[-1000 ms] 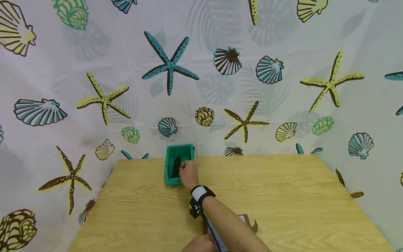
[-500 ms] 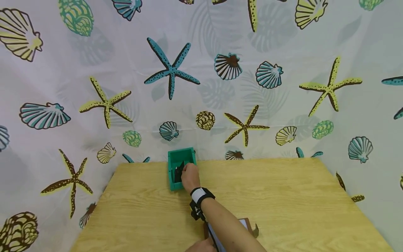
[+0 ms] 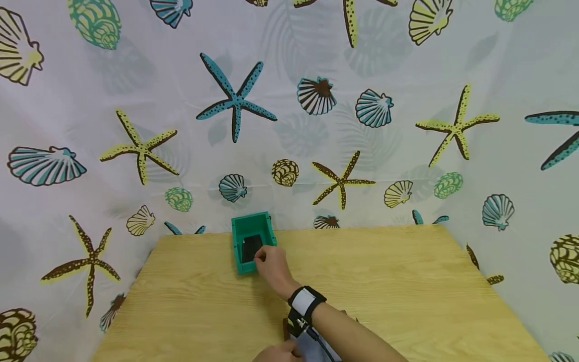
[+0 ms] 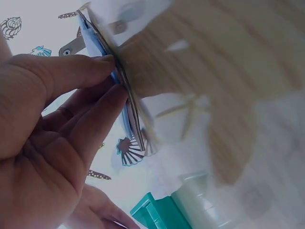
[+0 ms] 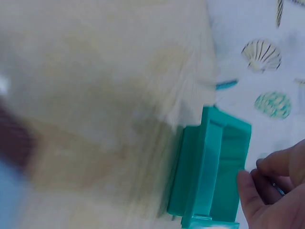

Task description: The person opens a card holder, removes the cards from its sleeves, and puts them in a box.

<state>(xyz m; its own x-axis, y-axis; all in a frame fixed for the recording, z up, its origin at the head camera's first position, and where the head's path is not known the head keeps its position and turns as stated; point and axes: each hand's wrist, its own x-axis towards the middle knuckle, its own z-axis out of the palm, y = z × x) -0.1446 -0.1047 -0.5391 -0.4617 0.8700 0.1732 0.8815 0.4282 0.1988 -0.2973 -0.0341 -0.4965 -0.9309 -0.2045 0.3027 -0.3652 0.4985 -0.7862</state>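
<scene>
My left hand (image 3: 278, 353), at the bottom of the head view, pinches a thin folded wallet (image 4: 128, 90) between thumb and fingers. The wallet has brown edges and a blue-grey inside, and a strap (image 4: 75, 46) with a metal snap sticks out beyond it in the left wrist view. Over the near right rim of a green bin (image 3: 251, 221), my right hand (image 3: 273, 269) hovers with loosely bent fingers and nothing visible in them. Inside the bin lies a flat black card-like piece (image 3: 251, 248). My right forearm covers much of the wallet in the head view.
The bin stands at the back edge of a wooden table (image 3: 375, 271), left of the middle. Behind it hangs a white curtain (image 3: 298, 136) printed with shells and starfish, which also closes in both sides. A cable (image 3: 321, 342) runs from my right wrist strap.
My right hand has let go of the black piece, which now lies in the bin, and has drawn back slightly toward me. My left hand keeps its grip on the wallet.
</scene>
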